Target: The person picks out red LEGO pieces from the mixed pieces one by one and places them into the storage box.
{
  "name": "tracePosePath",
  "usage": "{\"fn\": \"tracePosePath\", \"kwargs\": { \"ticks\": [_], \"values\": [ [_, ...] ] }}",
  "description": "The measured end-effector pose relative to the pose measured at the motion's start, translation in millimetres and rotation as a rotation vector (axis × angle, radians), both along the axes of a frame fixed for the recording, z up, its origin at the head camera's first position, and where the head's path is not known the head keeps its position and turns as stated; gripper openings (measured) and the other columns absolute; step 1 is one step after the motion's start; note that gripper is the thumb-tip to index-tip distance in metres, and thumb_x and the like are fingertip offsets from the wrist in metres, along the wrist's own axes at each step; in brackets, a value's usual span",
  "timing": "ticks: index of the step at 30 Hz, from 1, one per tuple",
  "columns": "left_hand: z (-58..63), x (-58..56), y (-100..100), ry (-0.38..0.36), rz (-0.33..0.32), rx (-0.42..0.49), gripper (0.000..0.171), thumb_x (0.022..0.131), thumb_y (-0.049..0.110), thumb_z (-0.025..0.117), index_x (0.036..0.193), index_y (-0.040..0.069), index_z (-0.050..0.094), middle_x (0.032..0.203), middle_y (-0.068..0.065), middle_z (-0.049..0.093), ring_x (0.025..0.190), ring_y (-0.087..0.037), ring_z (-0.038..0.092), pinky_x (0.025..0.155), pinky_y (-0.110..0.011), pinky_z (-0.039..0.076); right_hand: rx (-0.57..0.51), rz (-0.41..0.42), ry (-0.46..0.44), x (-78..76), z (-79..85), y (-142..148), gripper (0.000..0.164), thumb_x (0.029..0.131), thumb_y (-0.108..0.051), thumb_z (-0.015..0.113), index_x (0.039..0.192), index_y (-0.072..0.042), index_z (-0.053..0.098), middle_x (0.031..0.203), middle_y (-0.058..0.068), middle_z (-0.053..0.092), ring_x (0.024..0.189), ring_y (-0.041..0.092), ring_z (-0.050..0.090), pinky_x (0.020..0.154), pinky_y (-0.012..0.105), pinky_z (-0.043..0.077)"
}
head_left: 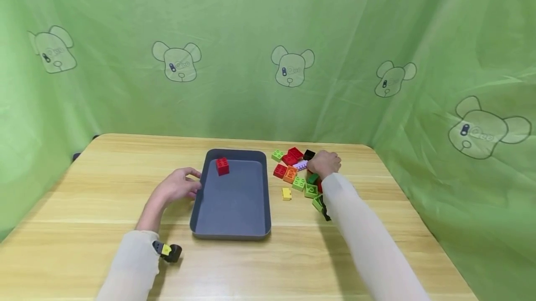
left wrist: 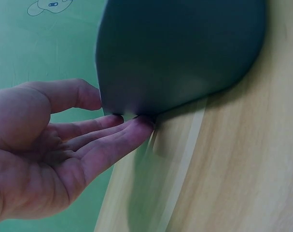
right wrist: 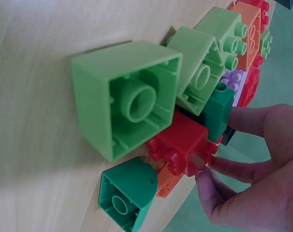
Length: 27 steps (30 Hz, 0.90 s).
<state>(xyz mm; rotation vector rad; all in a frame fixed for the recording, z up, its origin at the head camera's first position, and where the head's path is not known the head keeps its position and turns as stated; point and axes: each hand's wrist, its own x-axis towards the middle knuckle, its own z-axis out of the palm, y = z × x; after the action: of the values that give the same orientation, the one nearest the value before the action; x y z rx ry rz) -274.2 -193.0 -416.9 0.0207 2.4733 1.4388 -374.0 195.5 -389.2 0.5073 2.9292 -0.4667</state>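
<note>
A grey tray [head_left: 234,208] lies on the table with one red toy brick [head_left: 222,166] near its far left corner. At the tray's left side is my left hand [head_left: 180,184]. Its thumb and extended fingers [left wrist: 100,154] touch the tray's edge and outer wall in the left wrist view. My right hand [head_left: 325,163] reaches into a pile of toy bricks right of the tray. In the right wrist view its fingertips touch a red brick [right wrist: 192,142], and the thumb is by a dark green brick [right wrist: 218,111]. A gap shows between thumb and fingers.
Light green [head_left: 298,183], orange [head_left: 290,174], purple [head_left: 300,165] and black bricks [head_left: 309,154] lie close together in the pile. A yellow brick [head_left: 286,194] sits apart, nearer the tray. Green curtain [head_left: 234,105] hangs behind the wooden table [head_left: 234,268].
</note>
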Motion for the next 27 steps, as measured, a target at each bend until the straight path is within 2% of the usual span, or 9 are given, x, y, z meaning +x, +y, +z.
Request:
{"fn": "tracePosePath", "kwargs": {
  "ticks": [4,9,17,21,27],
  "values": [
    [0.1,0.1,0,0.000,-0.002,0.002,0.048,0.094,0.007,0.057,0.138,-0.008,0.049,0.126,-0.032,0.065,0.090,-0.025,0.074,0.089,-0.041,0.060,-0.016,-0.029,-0.016,0.7,0.7,-3,0.050,0.092,-0.024,0.056,0.131,0.008,0.057,0.128,0.034,0.054,0.121,0.044,0.050,0.104,0.051,0.045],
    [0.2,-0.1,0,0.002,-0.003,0.001,0.047,0.094,0.007,0.057,0.138,-0.008,0.049,0.126,-0.032,0.065,0.091,-0.027,0.074,0.089,-0.041,0.060,-0.039,-0.018,-0.026,-1.5,-4.0,-2,0.057,0.095,-0.025,0.057,0.143,0.003,0.047,0.135,0.033,0.053,0.124,0.047,0.049,0.106,0.052,0.045],
    [0.6,0.6,1,-0.001,-0.005,-0.005,0.047,0.095,0.007,0.058,0.138,-0.008,0.049,0.125,-0.032,0.066,0.089,-0.026,0.074,0.089,-0.042,0.060,-0.086,0.030,0.045,1.6,-9.6,4,0.057,0.095,-0.020,0.058,0.144,0.006,0.044,0.135,0.035,0.054,0.123,0.048,0.053,0.105,0.056,0.047],
    [0.9,0.6,1,0.001,-0.008,-0.010,0.046,0.095,0.007,0.057,0.138,-0.008,0.049,0.125,-0.032,0.066,0.090,-0.028,0.074,0.091,-0.043,0.059,-0.138,0.027,0.069,3.2,-10.0,4,0.059,0.095,-0.018,0.057,0.146,0.005,0.040,0.136,0.035,0.052,0.123,0.046,0.053,0.103,0.057,0.050],
    [2.1,0.2,1,-0.008,-0.005,-0.006,0.047,0.095,0.007,0.057,0.139,-0.008,0.048,0.126,-0.032,0.065,0.090,-0.028,0.074,0.092,-0.044,0.059,-0.147,0.018,0.072,3.7,-9.6,5,0.058,0.095,-0.017,0.058,0.146,0.003,0.041,0.135,0.034,0.052,0.122,0.044,0.054,0.102,0.056,0.051]
  ]
}}
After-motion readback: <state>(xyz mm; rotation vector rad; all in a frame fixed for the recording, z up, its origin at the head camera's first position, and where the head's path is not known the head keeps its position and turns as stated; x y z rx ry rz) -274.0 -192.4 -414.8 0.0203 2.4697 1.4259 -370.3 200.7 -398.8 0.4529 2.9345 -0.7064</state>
